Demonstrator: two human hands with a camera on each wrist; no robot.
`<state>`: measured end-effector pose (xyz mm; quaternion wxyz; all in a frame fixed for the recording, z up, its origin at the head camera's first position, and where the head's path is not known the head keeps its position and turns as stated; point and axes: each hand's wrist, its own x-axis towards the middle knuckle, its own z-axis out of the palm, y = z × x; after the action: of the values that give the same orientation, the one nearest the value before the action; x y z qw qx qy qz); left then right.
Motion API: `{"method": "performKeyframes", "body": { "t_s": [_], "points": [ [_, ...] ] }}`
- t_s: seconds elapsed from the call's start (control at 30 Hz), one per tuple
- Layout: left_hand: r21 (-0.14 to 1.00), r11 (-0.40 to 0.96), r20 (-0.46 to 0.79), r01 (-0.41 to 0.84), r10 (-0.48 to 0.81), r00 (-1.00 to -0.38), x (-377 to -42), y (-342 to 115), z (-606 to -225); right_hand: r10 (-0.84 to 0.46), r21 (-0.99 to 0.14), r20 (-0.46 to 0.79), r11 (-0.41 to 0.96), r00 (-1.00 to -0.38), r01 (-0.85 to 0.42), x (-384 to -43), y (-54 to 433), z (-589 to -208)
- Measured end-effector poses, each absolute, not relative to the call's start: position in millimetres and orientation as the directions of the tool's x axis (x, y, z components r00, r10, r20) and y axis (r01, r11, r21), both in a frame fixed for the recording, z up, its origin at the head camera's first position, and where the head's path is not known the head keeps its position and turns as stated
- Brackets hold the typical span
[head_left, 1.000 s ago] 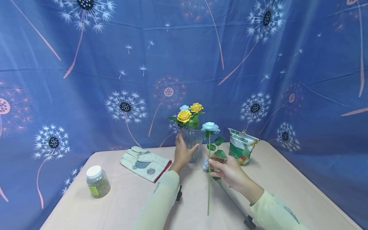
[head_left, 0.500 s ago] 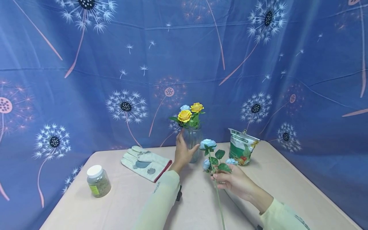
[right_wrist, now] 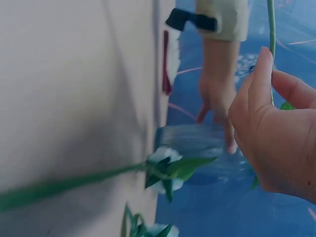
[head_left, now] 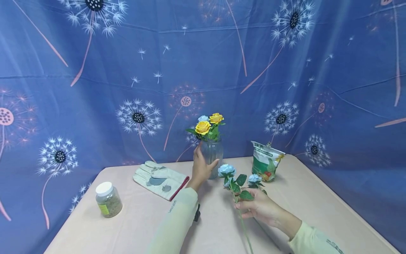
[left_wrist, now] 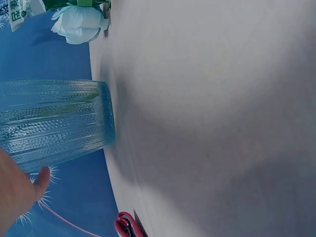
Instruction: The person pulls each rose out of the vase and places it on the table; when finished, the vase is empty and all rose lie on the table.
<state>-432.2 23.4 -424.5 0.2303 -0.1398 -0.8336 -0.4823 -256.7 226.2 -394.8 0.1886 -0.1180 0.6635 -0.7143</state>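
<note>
My left hand [head_left: 201, 166] grips the left side of a clear ribbed glass vase [head_left: 215, 153], its thumb across the front. In the vase stand two yellow roses [head_left: 203, 127] and a blue rose [head_left: 203, 119]. My right hand [head_left: 261, 208] pinches the green stem of another blue rose [head_left: 226, 170], whose head leans toward the vase while the stem slants down to the right. In the right wrist view the thumb and a finger meet on that stem [right_wrist: 272, 29]. Two more blue roses [right_wrist: 160, 183] lie on the table near the right hand, one partly hidden in the head view.
A green and white packet [head_left: 266, 162] stands at the back right, clipped at the top. White work gloves [head_left: 161, 180] with red cuffs lie left of the vase. A white-lidded jar [head_left: 109, 201] stands at the left. A blue dandelion-print cloth [head_left: 203, 53] hangs behind the table.
My right hand has moved down and slightly right, and the held rose has dropped and tilted from upright. A blue rose by the packet has come into sight. My left hand stays on the vase.
</note>
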Motion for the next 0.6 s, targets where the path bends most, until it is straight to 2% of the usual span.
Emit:
{"method": "performKeyframes", "body": {
  "t_s": [0.33,0.6],
  "points": [
    [0.732,0.511,0.526,0.450,-0.004,-0.851,-432.9,23.6,-425.9,-0.401,-0.980,-0.197,0.100,-0.895,0.171,-263.5,240.1,-414.3],
    [0.731,0.526,0.515,0.436,-0.005,-0.857,-433.9,22.2,-423.8,-0.417,-0.975,-0.217,0.128,-0.883,0.179,-272.6,235.9,-425.3]
  ]
}}
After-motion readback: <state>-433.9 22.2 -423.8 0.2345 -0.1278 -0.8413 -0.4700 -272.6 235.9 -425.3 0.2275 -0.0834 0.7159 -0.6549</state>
